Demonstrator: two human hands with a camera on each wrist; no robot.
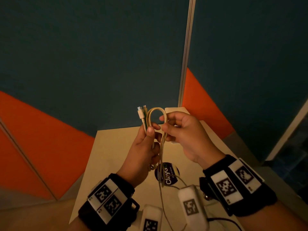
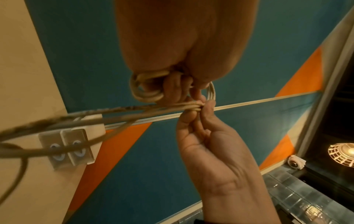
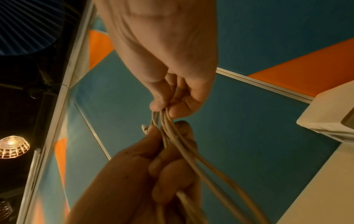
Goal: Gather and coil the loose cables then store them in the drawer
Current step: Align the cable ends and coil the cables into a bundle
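Observation:
A bundle of pale cables (image 1: 162, 129) is held up above the white cabinet top (image 1: 116, 155). My left hand (image 1: 146, 140) grips the gathered strands, with the white plug ends (image 1: 141, 113) sticking up past its thumb. My right hand (image 1: 170, 126) pinches the loop at the top of the bundle between thumb and fingers. The loose tails (image 1: 160, 184) hang down toward the cabinet. In the left wrist view the cables (image 2: 145, 92) loop round my left fingers while the right hand (image 2: 199, 106) pinches the strands. In the right wrist view the strands (image 3: 184, 145) run from my right fingertips into the left fist (image 3: 162, 163).
A dark round sticker (image 1: 166, 172) lies on the cabinet top under the hanging tails. A white box (image 1: 176, 110) stands at the back of the cabinet against the teal and orange partition (image 1: 100, 64). A metal post (image 1: 186, 52) divides the partition panels.

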